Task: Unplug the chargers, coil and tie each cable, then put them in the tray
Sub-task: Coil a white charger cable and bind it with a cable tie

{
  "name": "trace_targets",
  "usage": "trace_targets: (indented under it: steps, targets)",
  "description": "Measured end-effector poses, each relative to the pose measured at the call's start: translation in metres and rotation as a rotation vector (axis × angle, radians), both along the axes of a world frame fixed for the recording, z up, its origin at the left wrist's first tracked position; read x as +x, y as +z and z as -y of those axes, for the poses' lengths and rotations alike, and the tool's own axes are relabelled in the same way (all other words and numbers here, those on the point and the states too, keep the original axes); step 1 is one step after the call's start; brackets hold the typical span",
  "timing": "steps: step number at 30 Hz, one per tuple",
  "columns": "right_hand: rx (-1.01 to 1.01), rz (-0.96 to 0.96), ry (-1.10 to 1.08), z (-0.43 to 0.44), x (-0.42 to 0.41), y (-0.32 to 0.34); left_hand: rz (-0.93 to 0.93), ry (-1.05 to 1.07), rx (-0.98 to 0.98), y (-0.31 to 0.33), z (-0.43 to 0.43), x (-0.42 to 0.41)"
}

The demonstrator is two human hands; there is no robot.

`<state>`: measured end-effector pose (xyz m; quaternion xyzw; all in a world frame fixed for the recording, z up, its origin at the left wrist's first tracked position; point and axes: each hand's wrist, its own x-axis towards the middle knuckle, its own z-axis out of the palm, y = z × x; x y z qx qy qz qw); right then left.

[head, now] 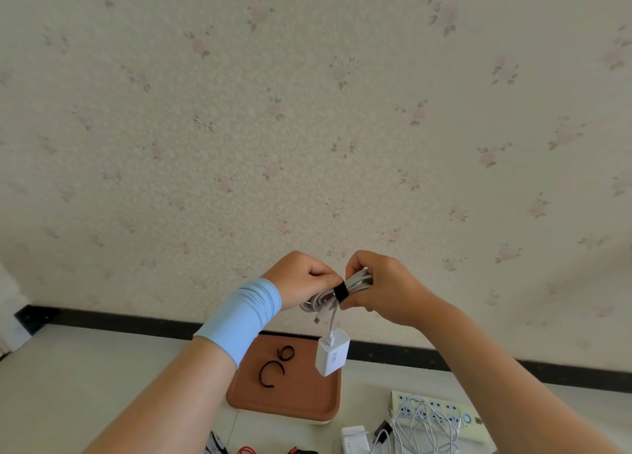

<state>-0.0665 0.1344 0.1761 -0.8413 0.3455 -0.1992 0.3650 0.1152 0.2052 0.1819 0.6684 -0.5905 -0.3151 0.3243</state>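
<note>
Both hands are raised in front of the wall, holding a coiled white cable (357, 280). A black strap (340, 291) is wrapped around the middle of the coil. My left hand (301, 282) pinches the strap and the coil's left side. My right hand (383, 287) grips the coil's right side. The white charger block (332, 352) dangles from the coil on a short length of cable, above the brown tray (307, 399). Two loose black straps (277, 368) lie in the tray.
A pale power strip (441, 412) lies at lower right with loose white cable (420, 429) over it. Another white charger (355, 440) and a black plug (383, 431) sit near the bottom edge. Red cable (246, 450) shows at the bottom. A black skirting board (136, 322) runs along the wall.
</note>
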Motion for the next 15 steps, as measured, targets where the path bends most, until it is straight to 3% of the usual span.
trace_targets:
  steps: [7,10,13,15]
  targets:
    - [0.179,0.075,0.014,0.006,-0.003,0.002,-0.053,-0.105,0.078,0.004,0.003,-0.001]
    - [0.235,0.177,-0.012,0.006,-0.002,0.001,-0.039,-0.043,0.053,0.0,0.007,0.001]
    - [0.336,0.371,-0.071,0.01,-0.003,0.003,-0.287,0.048,0.057,0.0,0.007,0.002]
    - [0.326,0.402,-0.081,0.012,-0.005,0.002,-0.462,0.066,0.107,0.002,0.005,0.002]
